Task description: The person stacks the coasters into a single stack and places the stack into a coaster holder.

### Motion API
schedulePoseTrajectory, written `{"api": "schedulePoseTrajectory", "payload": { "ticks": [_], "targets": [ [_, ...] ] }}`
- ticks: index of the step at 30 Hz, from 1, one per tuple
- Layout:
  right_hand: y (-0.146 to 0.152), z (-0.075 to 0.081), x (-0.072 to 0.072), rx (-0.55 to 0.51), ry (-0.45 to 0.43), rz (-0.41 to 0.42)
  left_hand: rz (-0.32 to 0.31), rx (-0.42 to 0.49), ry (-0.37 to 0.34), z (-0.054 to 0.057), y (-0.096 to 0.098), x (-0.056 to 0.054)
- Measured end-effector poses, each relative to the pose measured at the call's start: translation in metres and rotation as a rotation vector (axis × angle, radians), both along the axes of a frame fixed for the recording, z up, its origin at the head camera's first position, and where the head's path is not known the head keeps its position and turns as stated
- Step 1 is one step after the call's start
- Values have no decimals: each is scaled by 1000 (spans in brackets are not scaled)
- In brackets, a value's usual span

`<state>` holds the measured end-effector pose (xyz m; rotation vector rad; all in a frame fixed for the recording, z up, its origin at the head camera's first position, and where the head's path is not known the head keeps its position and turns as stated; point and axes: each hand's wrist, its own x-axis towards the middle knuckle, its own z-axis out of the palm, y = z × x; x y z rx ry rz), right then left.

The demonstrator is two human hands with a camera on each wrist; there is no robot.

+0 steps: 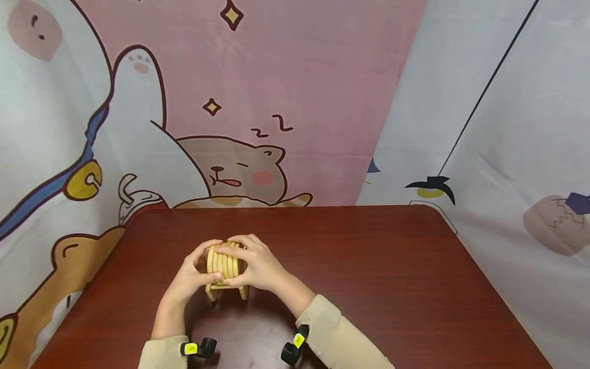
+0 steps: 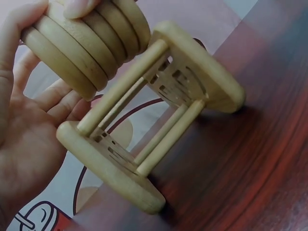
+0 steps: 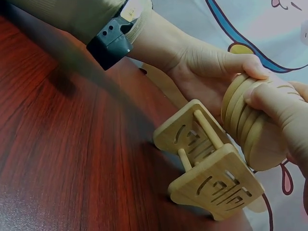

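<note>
A stack of several round wooden coasters (image 1: 223,264) is held between both hands, directly over a small wooden rack (image 2: 109,166). My left hand (image 1: 190,275) grips the stack from the left, its thumb on the near edge and its fingers behind. From the right, my right hand (image 1: 261,264) grips the same stack, thumb low in front and fingers across the top. The rack stands on the table and has two end plates with cut-out slots, joined by round rods. In the left wrist view the coasters lean at a slant and appear just above the rack's rods.
A reddish-brown table (image 1: 369,277) spreads out around the hands. Behind it hangs a cloth backdrop (image 1: 322,77) with cartoon animals. Black camera bands (image 3: 110,43) sit over the beige sleeves at both wrists.
</note>
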<state>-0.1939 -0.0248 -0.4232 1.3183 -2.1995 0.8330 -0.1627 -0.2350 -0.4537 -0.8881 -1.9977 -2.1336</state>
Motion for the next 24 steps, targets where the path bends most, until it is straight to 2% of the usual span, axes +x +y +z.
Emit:
{"api": "schedulePoseTrajectory", "payload": {
  "ticks": [10, 17, 24],
  "targets": [
    [-8, -2, -3, 56, -19, -14, -24, 47, -24, -7, -7, -2],
    [-11, -6, -5, 65, -13, -17, 13, 23, -58, -11, -9, -3],
    [-10, -17, -9, 78, -36, -27, -16, 14, -65, -16, -8, -4]
  ]
}}
